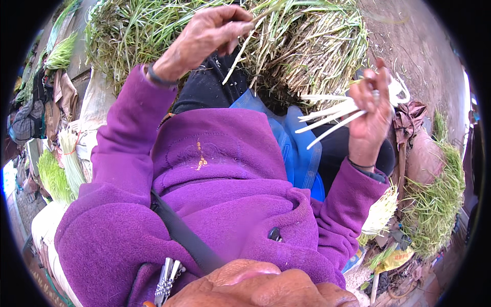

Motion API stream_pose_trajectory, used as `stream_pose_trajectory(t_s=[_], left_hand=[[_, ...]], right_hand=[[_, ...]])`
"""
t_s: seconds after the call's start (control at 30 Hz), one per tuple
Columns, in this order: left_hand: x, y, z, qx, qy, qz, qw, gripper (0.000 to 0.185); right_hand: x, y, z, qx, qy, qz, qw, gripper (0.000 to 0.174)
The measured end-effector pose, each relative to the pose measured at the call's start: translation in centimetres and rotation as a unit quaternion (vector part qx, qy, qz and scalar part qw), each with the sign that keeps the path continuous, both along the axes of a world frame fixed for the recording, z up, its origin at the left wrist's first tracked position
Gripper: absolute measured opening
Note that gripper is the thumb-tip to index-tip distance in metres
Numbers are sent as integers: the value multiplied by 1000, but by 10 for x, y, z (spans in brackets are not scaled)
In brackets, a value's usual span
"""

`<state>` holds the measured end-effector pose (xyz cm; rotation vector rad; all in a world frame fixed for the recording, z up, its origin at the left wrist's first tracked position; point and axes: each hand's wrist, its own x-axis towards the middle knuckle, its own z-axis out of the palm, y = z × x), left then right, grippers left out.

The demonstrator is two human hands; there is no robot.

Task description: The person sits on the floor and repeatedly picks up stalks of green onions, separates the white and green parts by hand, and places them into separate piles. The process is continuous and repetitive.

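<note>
At the top centre, my left hand (211, 36) pinches a thin green-and-pale stalk (262, 14) between thumb and fingers, above a heap of long green leafy stalks (145, 34). To the right, my right hand (370, 111) is raised with several peeled-looking white stems (330, 115) held among its fingers; their cut ends point left, and their far ends curl behind the hand. Between the hands lies a thick pile of stalks (322, 57) with straw-coloured stems. A blue sheet (303, 149) lies across my lap.
At the left stand a white-stemmed bunch (73, 161) tied with a red band and a light green bunch (55, 176). Grassy greens (433, 207) lie at the right beside a pale bundle (381, 211) and a yellow plastic bag (395, 261). Brown ground (414, 50) shows at the upper right.
</note>
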<state>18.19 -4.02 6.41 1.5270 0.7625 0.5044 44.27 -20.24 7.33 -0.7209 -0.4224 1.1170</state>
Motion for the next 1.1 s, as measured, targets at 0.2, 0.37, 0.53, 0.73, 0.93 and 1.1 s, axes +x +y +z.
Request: stream_pose_trajectory(t_s=[0.2,0.37,0.53,0.73,0.93,1.1], left_hand=[[-16,-42,-11,-46,-53,-35,997,17],[-22,-58,-15,-82,-17,-45,995,14],[-28,-59,-15,-117,5,-81,990,19],[2,-49,-15,-103,-4,-91,991,30],[26,-42,-30,-201,-86,-63,974,21],[30,-48,-36,-191,-154,23,969,19]], right_hand=[[-36,12,-29,-129,29,58,990,24],[-55,17,-34,-143,43,111,982,23],[-63,21,-31,-151,-27,111,982,17],[-73,22,-31,-163,-64,97,980,15],[-75,20,-37,-166,-89,79,979,14],[-73,18,-45,-179,-58,83,979,10]])
